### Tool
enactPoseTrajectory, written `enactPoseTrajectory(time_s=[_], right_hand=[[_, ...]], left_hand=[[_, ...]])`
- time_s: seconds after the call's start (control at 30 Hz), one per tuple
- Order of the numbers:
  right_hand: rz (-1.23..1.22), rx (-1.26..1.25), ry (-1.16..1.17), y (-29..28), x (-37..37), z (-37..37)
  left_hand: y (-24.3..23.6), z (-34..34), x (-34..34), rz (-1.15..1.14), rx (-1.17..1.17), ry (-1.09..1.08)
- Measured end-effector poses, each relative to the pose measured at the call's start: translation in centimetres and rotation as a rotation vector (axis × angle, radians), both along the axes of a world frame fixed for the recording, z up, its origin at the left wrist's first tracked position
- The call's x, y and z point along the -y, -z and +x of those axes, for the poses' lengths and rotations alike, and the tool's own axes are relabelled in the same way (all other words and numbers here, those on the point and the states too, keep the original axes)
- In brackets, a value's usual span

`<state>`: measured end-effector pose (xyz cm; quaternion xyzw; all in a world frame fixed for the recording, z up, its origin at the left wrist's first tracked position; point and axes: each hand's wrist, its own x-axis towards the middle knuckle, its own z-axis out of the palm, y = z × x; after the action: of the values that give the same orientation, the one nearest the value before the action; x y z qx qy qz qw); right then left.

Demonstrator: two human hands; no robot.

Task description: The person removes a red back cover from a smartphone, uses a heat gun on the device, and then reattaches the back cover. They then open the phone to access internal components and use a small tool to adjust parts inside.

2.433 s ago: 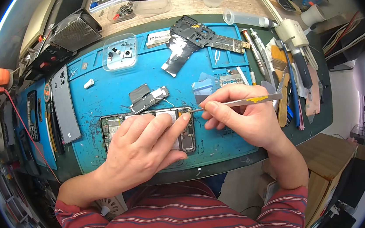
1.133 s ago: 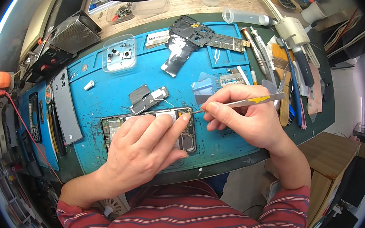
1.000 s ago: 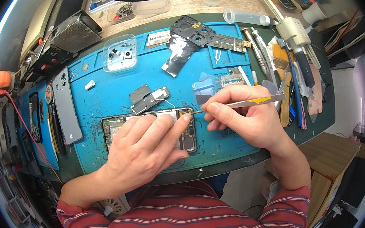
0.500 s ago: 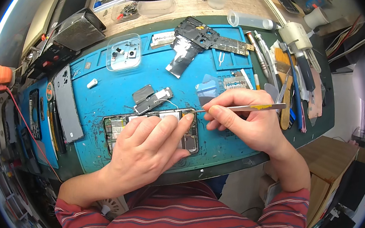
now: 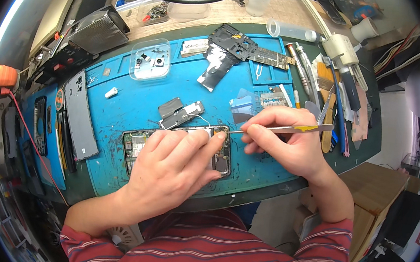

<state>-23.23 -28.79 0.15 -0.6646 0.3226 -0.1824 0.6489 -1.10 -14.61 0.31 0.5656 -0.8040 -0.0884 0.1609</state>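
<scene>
An opened smartphone (image 5: 223, 158) lies on the blue mat with its inner parts bare. My left hand (image 5: 169, 165) covers its middle, the index fingertip pressed near the far right corner and the thumb by the near side. What lies under that palm is hidden. My right hand (image 5: 289, 144) pinches metal tweezers (image 5: 305, 128), whose tip reaches the same corner beside my left index fingertip. Whether the tip grips anything is too small to tell. Just beyond the phone rests a loose black and grey phone module (image 5: 181, 114), and a thin white cable curves near it.
A clear tub (image 5: 149, 64) of small parts stands at the back left. A grey phone back cover (image 5: 81, 116) lies left. Beyond are a black phone frame part (image 5: 232, 44) and razor blades (image 5: 273, 99). Brushes (image 5: 329, 112) and other tools line the right side.
The whole view has shifted slightly, with the bench appearing a little lower. Both hands keep nearly the same pose at the phone's corner, the tweezers still in my right hand.
</scene>
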Motion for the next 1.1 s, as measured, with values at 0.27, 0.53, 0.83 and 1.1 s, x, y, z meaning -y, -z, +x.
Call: enactPoseTrajectory(time_s=[0.27,0.53,0.83,1.1], right_hand=[[-1.355,-0.187,-0.057,1.2,0.8,-0.2],[-1.305,-0.181,-0.236,1.4,-0.5,0.6],[-1.464,-0.214,-0.307,1.2,-0.9,0.6],[-1.488,-0.248,-0.327,1.0,-1.0,0.5]], left_hand=[[0.1,0.6,-0.6,-0.120,-0.146,-0.050],[0.3,0.8,-0.9,-0.133,-0.147,-0.046],[0.5,0.7,-0.9,-0.150,-0.143,-0.053],[0.5,0.7,-0.8,-0.144,-0.123,-0.053]])
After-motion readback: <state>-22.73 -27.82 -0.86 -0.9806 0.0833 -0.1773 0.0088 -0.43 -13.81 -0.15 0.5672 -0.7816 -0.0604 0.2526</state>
